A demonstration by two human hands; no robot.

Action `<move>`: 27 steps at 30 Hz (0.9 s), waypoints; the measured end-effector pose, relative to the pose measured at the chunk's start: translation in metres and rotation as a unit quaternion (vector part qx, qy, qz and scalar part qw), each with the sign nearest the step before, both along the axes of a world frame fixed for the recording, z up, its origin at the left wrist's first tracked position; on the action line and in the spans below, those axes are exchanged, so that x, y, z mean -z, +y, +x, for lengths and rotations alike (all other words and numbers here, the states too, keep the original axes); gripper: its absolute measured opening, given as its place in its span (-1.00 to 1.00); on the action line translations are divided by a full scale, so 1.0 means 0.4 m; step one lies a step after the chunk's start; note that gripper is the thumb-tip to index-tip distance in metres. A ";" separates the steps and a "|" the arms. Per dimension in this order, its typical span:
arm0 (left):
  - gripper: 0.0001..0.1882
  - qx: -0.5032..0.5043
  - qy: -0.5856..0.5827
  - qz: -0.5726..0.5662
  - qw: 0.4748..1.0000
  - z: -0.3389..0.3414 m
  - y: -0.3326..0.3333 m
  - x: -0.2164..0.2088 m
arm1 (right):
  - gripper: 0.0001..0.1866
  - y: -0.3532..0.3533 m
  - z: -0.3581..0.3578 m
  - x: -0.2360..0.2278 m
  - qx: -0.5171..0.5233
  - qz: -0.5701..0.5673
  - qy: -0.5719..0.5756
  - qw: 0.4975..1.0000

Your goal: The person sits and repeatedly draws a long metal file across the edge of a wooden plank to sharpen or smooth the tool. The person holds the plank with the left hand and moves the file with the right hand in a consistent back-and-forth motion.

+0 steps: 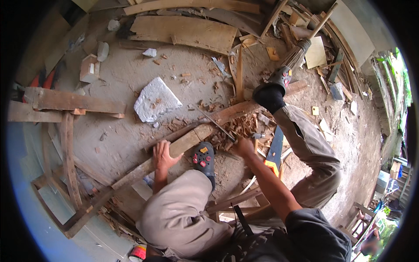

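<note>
A long wooden beam [187, 140] lies slantwise across the ground before me, a paler patch near its middle. My left hand [164, 156] rests on the beam, fingers and thumb spread. My right hand [244, 147] is closed round the lower end of a long thin blade [219, 126], whose upper part crosses over the beam; its handle is hidden in the fist. Curled wood shavings [244, 125] are heaped beside the blade. My left shoe [203, 158] is close against the beam, and my right shoe [279, 81] is near its far end.
A handsaw [275, 150] with an orange handle lies right of my right hand. A white slab [156, 99] lies beyond the beam. At left stands a wooden frame [67, 153]. Boards [183, 32] and a broom [297, 52] are at the back.
</note>
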State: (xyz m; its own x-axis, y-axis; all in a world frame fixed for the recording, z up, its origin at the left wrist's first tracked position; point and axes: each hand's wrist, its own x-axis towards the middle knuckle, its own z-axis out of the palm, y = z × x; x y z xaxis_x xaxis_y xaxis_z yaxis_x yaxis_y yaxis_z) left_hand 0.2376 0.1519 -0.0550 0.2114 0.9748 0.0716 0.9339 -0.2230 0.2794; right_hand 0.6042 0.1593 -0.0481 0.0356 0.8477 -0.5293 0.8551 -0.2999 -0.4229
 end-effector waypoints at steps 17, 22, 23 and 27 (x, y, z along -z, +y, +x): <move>-0.24 0.007 -0.016 -0.028 0.999 -0.003 0.033 0.022 | -0.74 0.000 -0.130 -0.140 -0.125 0.243 0.170 0.947; -0.22 -0.004 0.004 -0.015 1.000 -0.017 -0.003 -0.002 | -0.79 0.004 -0.030 0.045 -0.020 0.042 -0.012 0.999; -0.22 -0.017 0.013 -0.024 0.999 -0.021 -0.001 -0.015 | -0.74 0.025 -0.049 0.024 -0.022 0.056 -0.007 0.998; -0.24 0.002 -0.001 -0.010 1.000 -0.015 0.011 0.021 | -0.78 -0.007 -0.168 -0.170 -0.035 0.189 0.221 0.956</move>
State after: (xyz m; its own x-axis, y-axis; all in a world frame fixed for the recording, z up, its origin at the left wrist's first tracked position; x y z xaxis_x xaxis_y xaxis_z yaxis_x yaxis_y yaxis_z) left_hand 0.2317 0.1563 -0.0633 0.2155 0.9751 0.0530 0.9322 -0.2216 0.2862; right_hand 0.5368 0.1564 0.0199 -0.1848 0.9734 -0.1355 0.5806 -0.0031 -0.8142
